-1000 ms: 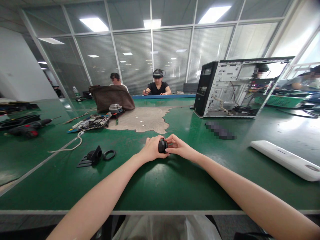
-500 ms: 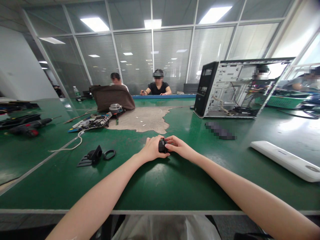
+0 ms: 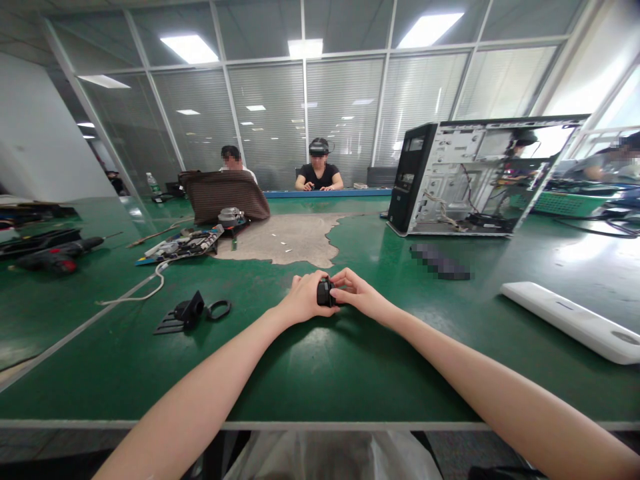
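Sm. blk faceted pc [image 3: 324,292] btwn both hands [image 3: 304,297]

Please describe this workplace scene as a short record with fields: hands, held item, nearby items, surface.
Left grip: around a small black part
Right grip: thumb and fingers at the part's right side
Held item: exact type cannot be told
Nearby, left: black bracket, black ring
Farther left: drill
Right: long white object, open computer case
Surface: green table

Small black part [image 3: 325,292] between left hand [image 3: 303,297] and right hand [image 3: 359,297]
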A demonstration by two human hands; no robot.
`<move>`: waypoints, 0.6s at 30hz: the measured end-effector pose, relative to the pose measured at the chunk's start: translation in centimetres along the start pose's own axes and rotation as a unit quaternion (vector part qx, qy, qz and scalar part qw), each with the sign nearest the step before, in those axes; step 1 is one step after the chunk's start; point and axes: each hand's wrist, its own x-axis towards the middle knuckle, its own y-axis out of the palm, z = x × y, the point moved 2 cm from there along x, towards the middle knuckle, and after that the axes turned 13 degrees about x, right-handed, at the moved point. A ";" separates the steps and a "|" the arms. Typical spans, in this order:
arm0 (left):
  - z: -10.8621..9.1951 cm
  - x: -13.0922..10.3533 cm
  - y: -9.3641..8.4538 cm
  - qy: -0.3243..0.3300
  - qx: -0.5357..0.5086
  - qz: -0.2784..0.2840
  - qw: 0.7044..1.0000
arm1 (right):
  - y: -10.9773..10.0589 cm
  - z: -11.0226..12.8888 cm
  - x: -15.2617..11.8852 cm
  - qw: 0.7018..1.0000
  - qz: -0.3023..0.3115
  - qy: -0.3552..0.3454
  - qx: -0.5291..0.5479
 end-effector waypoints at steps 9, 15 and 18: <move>-0.1 0.0 0.0 0.005 0.005 -0.003 1.000 | 0.2 1.0 -0.5 0.998 0.053 -0.019 0.002; 0.0 0.0 0.0 -0.002 0.005 0.004 1.000 | -0.1 0.3 -0.2 0.999 0.022 -0.023 -0.001; 0.0 0.0 -0.1 0.000 0.002 0.003 1.000 | -0.2 -0.1 0.0 1.000 0.007 0.001 -0.014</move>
